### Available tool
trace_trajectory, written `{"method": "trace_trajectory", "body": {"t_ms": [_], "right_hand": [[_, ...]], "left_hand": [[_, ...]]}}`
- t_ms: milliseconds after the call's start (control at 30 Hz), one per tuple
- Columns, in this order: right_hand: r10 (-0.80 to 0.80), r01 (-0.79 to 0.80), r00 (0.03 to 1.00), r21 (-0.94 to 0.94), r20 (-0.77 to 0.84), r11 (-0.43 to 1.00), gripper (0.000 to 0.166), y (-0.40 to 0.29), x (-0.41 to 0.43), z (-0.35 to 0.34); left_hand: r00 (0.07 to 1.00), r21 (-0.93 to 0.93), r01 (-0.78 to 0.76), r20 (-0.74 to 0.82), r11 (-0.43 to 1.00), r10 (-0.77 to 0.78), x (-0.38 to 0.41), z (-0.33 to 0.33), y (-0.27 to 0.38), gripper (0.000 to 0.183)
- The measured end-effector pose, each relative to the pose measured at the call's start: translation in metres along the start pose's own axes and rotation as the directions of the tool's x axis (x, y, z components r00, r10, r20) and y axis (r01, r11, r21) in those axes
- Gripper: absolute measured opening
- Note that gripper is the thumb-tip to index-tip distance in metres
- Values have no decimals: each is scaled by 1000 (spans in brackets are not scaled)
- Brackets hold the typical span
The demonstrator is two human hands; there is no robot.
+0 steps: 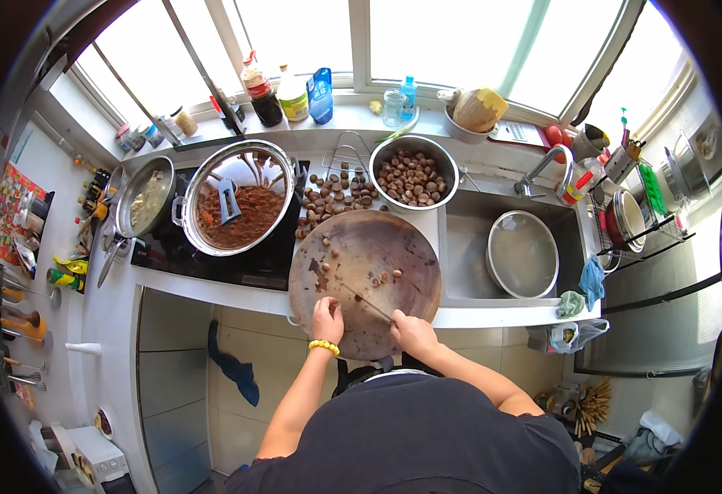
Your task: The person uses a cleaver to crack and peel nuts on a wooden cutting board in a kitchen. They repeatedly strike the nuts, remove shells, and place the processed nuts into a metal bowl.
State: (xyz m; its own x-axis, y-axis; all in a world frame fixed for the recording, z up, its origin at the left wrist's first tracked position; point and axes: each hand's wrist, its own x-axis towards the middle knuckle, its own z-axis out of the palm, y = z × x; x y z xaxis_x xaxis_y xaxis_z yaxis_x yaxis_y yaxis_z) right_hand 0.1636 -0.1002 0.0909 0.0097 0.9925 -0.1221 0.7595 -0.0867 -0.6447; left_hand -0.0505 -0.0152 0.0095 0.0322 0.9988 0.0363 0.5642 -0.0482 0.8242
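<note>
My right hand [411,333] grips a kitchen knife [373,304] over a round wooden chopping board [373,346]. The blade is seen nearly edge-on and points away to the left. Right beside the blade is a dark brown chestnut [358,297]; whether the edge touches it cannot be told. My left hand [327,322], with a yellow bead bracelet on the wrist, rests low over the board's left half, its fingers curled. Whether anything sits between those fingers is hidden. Several chestnuts [396,273] lie scattered farther up the board, some near its middle and some towards the upper left.
Loose chestnuts [330,200] are heaped behind the board, beside a steel bowl [456,176] of chestnuts. Left, a wide pan [177,213] of reddish-brown food with a slotted spatula [229,200] stands on the black cooktop [250,272]. Right, the sink [462,272] holds a metal basin [492,272].
</note>
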Motion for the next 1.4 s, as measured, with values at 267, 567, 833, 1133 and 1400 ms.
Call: {"method": "trace_trajectory", "body": {"t_ms": [267,567,833,1133,1400], "right_hand": [[79,-93,994,221,71,971,18,9,0,-2],[392,-493,856,758,337,427,20,11,-1,-60],[457,-346,883,812,112,470,11,42,13,-117],[478,-406,859,810,182,423,10,41,12,-96],[463,-410,872,758,161,508,12,38,15,-92]], "left_hand": [[895,-595,445,315,669,-315,11,20,7,19],[849,-557,458,505,693,-156,41,44,20,17],[983,-779,-121,-10,615,181,180,63,155,46],[801,190,-553,389,811,455,91,91,101,24],[698,134,-691,377,710,609,76,97,86,24]]}}
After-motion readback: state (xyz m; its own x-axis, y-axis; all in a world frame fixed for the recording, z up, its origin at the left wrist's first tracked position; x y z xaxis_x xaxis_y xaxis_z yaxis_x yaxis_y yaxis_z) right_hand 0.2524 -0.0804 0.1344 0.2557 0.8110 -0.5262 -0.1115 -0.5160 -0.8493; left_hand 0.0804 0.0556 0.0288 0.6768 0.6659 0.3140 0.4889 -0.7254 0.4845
